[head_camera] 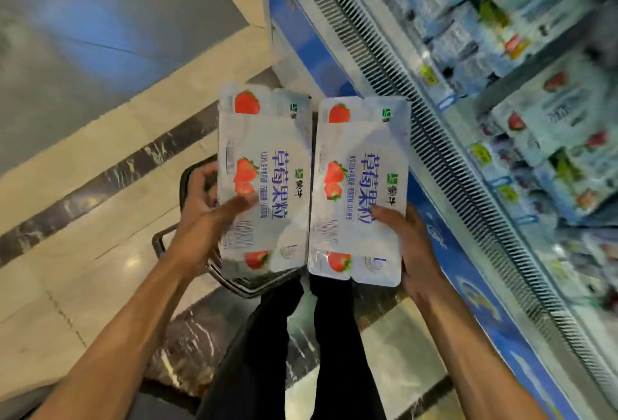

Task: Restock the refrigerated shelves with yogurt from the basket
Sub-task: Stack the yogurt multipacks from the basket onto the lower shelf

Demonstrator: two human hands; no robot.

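Two flat white strawberry yogurt packs up in the air over the dark wire basket (200,272), side by side, edges just touching. Left hand (204,215) clamped on the near end of the left yogurt pack (264,178); right hand (411,245) clamped on the near corner of the right yogurt pack (361,185). Held only at one end, so could tip and slip out. Could bump each other. Could knock packs off the cold shelves (541,111) on the right when pushed in.

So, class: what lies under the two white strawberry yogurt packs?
Under the white strawberry yogurt packs shows only the dark wire basket's rim, plus dark trouser legs. Its contents are covered.
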